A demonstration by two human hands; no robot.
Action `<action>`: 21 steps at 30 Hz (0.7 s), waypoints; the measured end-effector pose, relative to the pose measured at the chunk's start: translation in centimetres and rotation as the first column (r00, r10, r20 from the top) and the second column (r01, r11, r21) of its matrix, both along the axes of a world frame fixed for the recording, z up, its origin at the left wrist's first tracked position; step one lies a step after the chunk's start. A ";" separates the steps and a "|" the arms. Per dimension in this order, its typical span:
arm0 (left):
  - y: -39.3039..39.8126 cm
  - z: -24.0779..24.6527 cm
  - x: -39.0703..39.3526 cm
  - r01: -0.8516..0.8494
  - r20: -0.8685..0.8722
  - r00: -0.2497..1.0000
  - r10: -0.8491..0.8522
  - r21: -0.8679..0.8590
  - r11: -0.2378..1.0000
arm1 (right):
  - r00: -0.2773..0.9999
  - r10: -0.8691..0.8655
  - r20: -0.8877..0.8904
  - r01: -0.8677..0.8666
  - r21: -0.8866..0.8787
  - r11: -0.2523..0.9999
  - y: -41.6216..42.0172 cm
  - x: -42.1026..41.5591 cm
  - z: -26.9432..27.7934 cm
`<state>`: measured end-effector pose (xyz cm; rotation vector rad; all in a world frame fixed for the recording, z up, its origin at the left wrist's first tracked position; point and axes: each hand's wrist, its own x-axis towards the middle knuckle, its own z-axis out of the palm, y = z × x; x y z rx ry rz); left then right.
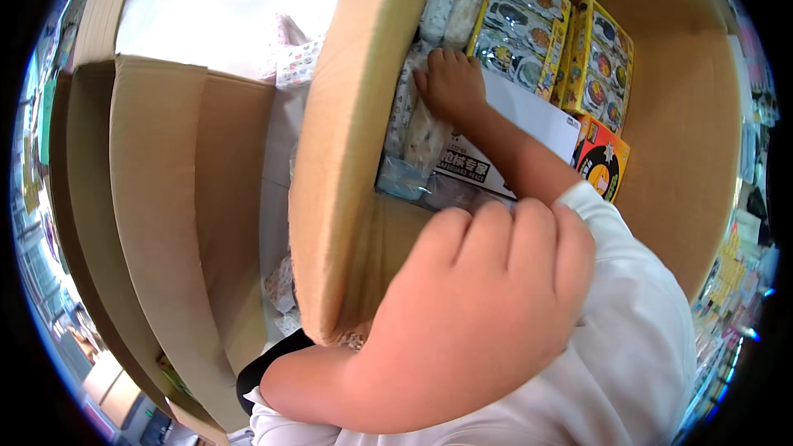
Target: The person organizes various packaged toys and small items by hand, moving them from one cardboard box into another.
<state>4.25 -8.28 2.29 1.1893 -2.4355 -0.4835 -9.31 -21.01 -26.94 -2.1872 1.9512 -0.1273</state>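
Observation:
My left hand (489,285) is large in the foreground, its back towards me and its fingers curled under. Its palm side is hidden, so I cannot see whether it holds anything. Deep in the tall cardboard box (675,155), my right hand (455,83) is on or just over plastic-wrapped patterned packs (427,127). The fingertips are bent and partly hidden. Beneath the right forearm is a white printed box (533,105). Yellow boxes with clear windows (520,25) stand beyond it, and an orange-and-black box (601,158) lies to its right.
Another open cardboard box (161,198) stands on the left, its flaps raised. Between the boxes, patterned packages (300,62) lie on the pale floor (204,12). Shelves of blurred goods (737,260) line the right rim of the view.

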 end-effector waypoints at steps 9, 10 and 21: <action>3.8 -0.2 2.4 0.086 -0.236 0.961 -0.144 -0.237 0.968 | 0.991 0.051 -0.121 -0.061 -0.083 0.995 -0.6 1.0 -2.6; 4.4 -0.4 3.1 0.100 -0.279 0.944 -0.177 -0.271 0.957 | 0.993 0.063 -0.103 -0.080 -0.168 0.983 -0.4 1.2 -4.0; 14.0 -16.9 19.5 -0.667 -0.359 0.557 0.749 0.345 0.661 | 0.946 0.213 -0.243 -0.186 0.129 0.974 5.9 3.4 -0.1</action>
